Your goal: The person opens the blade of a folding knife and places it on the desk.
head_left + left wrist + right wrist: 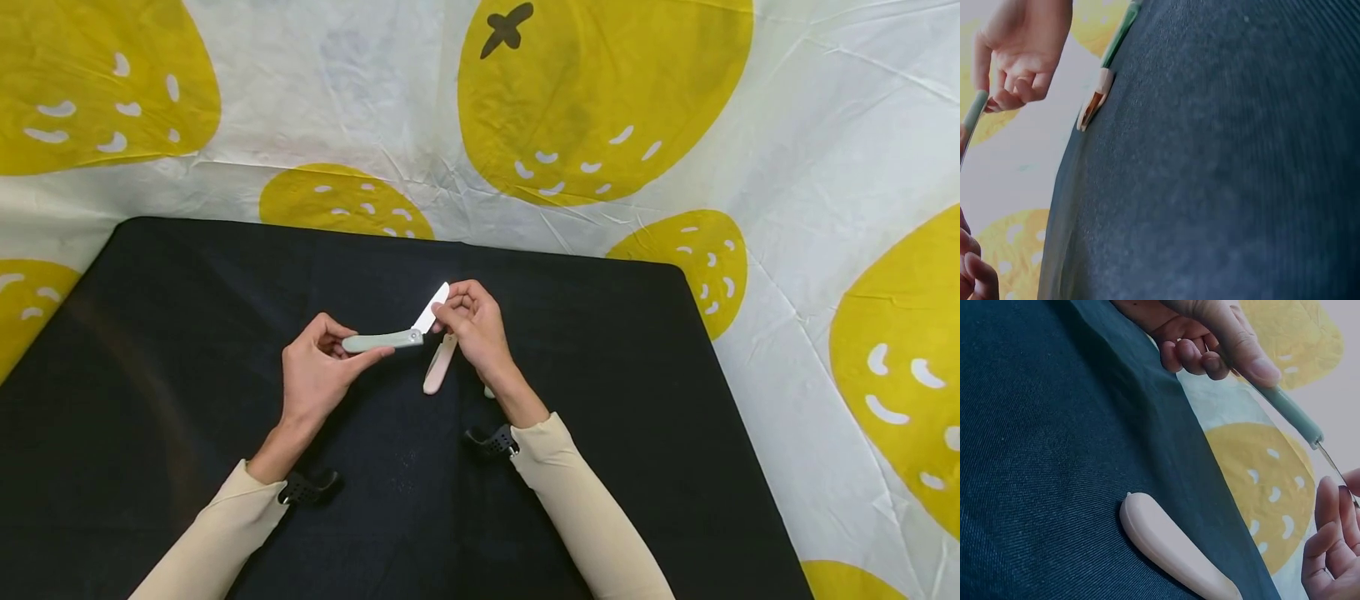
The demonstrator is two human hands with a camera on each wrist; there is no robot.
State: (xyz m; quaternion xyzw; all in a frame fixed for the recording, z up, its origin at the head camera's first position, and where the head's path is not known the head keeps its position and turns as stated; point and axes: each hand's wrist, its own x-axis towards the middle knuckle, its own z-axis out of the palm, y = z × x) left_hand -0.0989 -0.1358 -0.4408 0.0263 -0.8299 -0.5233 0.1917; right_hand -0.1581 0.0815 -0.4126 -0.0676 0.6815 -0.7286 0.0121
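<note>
My left hand (315,379) pinches the pale green handle (381,340) of a folding knife between thumb and fingers. The knife's white-looking blade (430,310) stands partly unfolded, angled up and to the right from the pivot. Thumb and fingers of my right hand (480,333) pinch that blade near its outer end. In the right wrist view, the handle (1291,412) and thin blade are held above the table. Just below my right hand lies a pink folding knife (439,367), folded, on the cloth.
A black cloth (225,375) covers the table. Another green-handled item (1121,34) lies beyond the pink knife; in the head view my right wrist mostly hides it. A white curtain (360,83) with yellow fruit shapes hangs behind the table and on the right.
</note>
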